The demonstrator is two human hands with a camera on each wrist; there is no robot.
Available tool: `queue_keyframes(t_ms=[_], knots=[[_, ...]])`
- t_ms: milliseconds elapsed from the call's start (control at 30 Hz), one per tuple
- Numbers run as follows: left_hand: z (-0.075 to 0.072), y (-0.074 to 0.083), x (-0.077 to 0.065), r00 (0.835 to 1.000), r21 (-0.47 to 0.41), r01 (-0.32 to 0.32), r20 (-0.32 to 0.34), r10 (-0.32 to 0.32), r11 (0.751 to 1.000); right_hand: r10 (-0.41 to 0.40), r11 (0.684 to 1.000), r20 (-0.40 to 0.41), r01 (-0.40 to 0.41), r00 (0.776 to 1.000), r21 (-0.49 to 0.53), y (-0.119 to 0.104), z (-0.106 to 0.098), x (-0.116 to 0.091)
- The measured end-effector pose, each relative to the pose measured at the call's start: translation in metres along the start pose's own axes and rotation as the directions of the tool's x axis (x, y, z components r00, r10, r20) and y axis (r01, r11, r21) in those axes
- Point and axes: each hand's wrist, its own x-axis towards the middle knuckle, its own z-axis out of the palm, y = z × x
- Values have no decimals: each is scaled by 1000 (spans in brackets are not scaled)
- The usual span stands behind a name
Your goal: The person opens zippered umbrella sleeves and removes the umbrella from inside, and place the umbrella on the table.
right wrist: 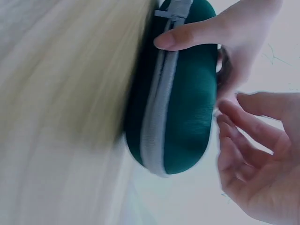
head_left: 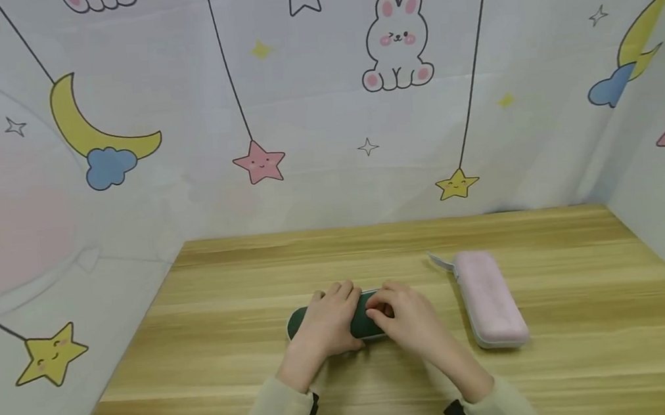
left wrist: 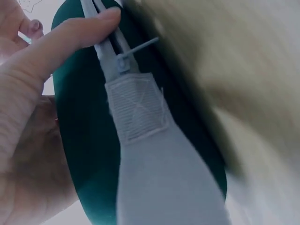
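Observation:
A dark green zippered case [head_left: 363,325] with rounded ends lies on the table, partly covered by both hands. My left hand [head_left: 329,323] grips it from above, its thumb [left wrist: 89,29] pressing on the pale zipper band at the near side. Beside that thumb, the zipper pull [left wrist: 140,48] sticks out, and the zipper teeth look parted there. A wide light-grey strap [left wrist: 159,183] runs from the zipper's end in the left wrist view. My right hand [head_left: 410,316] hovers at the case's right part, fingers loosely bent with nothing between them; whether the fingertips touch the case I cannot tell.
To the right of the hands lies a pale pink zippered case [head_left: 491,299], a small grey strap [head_left: 440,261] at its far left corner. The wood-grain table [head_left: 205,377] meets a white cloth backdrop [head_left: 324,116] with cartoon prints behind and at the sides.

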Motion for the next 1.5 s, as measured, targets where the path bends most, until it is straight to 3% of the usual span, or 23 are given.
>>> queue_keyframes(t_ms=[167,267,700,1033,1500], knots=[[1,0,1,1000,8,-20,8,20,1000,7,1000,-109,-7,994,-6,8,3,2],[1,-1,2,999,15,-41,8,41,999,1,1000,-132,-5,991,-30,15,4,4],[1,-5,6,997,-45,-69,17,70,997,78,997,53,-79,996,7,25,3,3],[4,-5,10,997,-63,-70,-13,70,996,126,988,181,-140,975,67,27,2,3],[4,-4,14,997,-63,-68,-31,66,996,152,987,199,-160,968,22,25,2,2]])
